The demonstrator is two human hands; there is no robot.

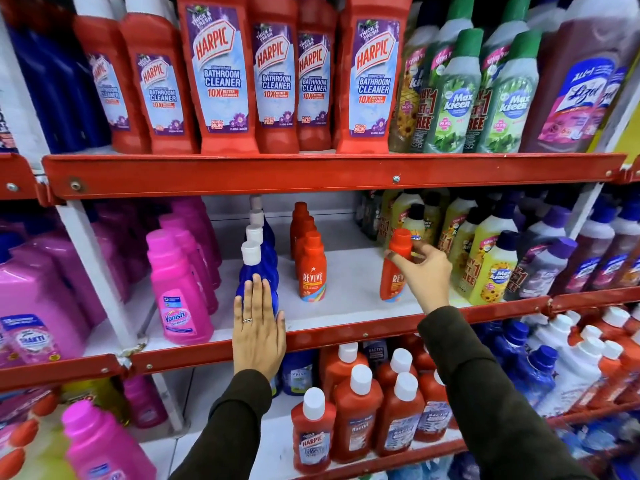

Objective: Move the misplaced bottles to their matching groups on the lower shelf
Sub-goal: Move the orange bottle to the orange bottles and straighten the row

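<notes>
On the middle shelf (346, 327), a row of orange Revive bottles (312, 268) runs front to back. A single orange Revive bottle (393, 271) stands apart to the right, next to the yellow Max Kleen bottles (491, 268). My right hand (422, 268) grips it around the neck, just under its cap. My left hand (258, 327) lies flat, fingers together, against the front blue bottle (254, 271) of a row with white caps. The blue bottle's lower half is hidden by that hand.
Pink Vanish bottles (180, 289) stand left of the blue row. Red Harpic bottles (221, 71) fill the shelf above. Below are red white-capped bottles (360, 410) and blue ones (533, 368). A white upright post (100, 271) divides the shelving at the left.
</notes>
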